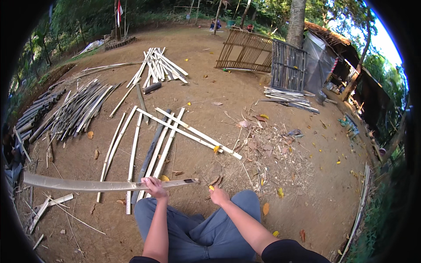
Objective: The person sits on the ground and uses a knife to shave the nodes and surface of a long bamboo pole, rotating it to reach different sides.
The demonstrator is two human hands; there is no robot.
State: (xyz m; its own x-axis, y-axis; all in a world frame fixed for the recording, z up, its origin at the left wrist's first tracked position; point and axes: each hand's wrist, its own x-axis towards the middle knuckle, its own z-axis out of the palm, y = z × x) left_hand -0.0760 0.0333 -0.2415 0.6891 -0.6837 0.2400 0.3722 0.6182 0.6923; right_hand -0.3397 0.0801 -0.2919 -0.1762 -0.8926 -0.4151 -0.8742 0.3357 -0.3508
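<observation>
A long split-bamboo slat (87, 184) lies crosswise before me, reaching far out to the left. My left hand (155, 188) is closed round it near its right end, which has a dark patch. My right hand (220, 196) is closed in front of my right knee, just off the slat's right tip. A small yellow end shows at its fingers; the kind of tool cannot be made out. Beneath and beyond the slat, several pale bamboo strips (133, 151) lie on the ground, with two more strips (193, 129) laid across their far ends.
Piles of split bamboo (81, 107) and a stack of pale strips (158, 65) lie left and ahead. Wood shavings and dry leaves (272, 153) cover the ground at right. Bamboo panels (245, 50) lean near a tree trunk (297, 24) and a shed (333, 44).
</observation>
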